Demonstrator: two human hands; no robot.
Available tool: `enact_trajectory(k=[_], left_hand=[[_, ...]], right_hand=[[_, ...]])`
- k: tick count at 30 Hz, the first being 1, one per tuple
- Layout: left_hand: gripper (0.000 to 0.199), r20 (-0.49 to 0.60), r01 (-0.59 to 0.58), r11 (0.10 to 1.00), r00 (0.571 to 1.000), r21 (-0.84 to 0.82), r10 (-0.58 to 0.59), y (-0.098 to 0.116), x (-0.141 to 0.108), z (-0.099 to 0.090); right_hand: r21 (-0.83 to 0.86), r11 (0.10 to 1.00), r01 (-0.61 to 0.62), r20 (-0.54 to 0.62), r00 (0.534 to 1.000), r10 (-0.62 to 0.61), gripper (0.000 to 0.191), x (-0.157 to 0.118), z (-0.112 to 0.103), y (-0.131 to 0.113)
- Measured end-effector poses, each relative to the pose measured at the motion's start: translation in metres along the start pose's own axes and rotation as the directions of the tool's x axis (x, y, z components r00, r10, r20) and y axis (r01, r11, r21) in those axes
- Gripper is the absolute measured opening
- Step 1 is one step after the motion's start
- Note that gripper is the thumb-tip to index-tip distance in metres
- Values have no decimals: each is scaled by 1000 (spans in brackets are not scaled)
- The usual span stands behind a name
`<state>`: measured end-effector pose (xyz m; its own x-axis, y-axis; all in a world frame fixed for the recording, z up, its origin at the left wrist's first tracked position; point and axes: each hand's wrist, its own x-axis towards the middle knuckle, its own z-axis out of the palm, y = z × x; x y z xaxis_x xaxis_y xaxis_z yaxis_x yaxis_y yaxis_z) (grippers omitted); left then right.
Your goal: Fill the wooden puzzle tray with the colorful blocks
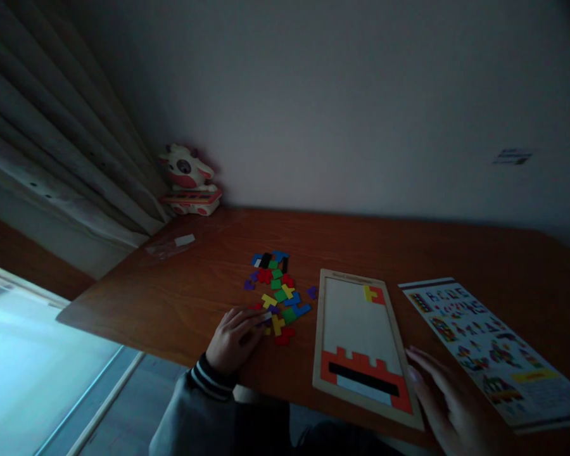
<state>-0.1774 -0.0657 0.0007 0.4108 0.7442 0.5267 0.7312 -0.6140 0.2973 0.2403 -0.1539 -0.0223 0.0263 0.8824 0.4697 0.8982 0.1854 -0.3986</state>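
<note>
A wooden puzzle tray [317, 342] lies on the brown table [294, 234]. Orange, black and white pieces fill its near end, and a yellow and an orange piece [378, 295] sit in its far right corner. Left of the tray is a loose pile of coloured pieces [280, 296]. My left hand [235, 339] reaches the pile's near left side, fingers together at a small pale piece [266, 316]. My right hand [444, 399] rests by the tray's right edge with its fingers apart, holding nothing.
A printed pattern sheet [494, 354] lies right of the tray. A cow-shaped toy [190, 180] stands at the back left, near the curtain [66, 120]. A clear plastic bag [166, 247] with a white label lies in front of it. The wall borders the table's far edge.
</note>
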Motion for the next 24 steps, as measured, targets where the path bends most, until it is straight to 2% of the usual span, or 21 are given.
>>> enact_trajectory(k=[3, 6, 9, 11, 14, 18, 21, 24], left_hand=[[24, 50, -19, 1000, 999, -5, 19, 3, 0, 1], [23, 72, -19, 1000, 997, 0, 19, 5, 1, 4], [24, 33, 5, 1000, 999, -3, -5, 5, 0, 8], [24, 4, 17, 1000, 1000, -7, -17, 3, -2, 10], [22, -27, 28, 1000, 999, 13, -28, 1, -6, 11], [21, -59, 29, 999, 998, 25, -27, 0, -8, 10], [19, -66, 32, 999, 997, 22, -30, 0, -9, 9], [17, -48, 27, 999, 999, 24, -26, 0, -9, 9]], right_hand=[[53, 991, 124, 42, 991, -126, 32, 13, 9, -30], [113, 964, 241, 118, 960, -254, 29, 33, 27, -79], [137, 948, 286, 202, 929, -310, 29, 57, 48, -129], [141, 951, 276, 266, 914, -305, 28, 70, 62, -158], [80, 982, 173, 328, 926, -190, 23, 80, 79, -191], [-45, 996, 83, 334, 940, -63, 20, 78, 94, -217], [-82, 993, 84, 341, 939, -51, 16, 73, 100, -222], [-20, 996, 87, 327, 942, -76, 19, 70, 103, -221]])
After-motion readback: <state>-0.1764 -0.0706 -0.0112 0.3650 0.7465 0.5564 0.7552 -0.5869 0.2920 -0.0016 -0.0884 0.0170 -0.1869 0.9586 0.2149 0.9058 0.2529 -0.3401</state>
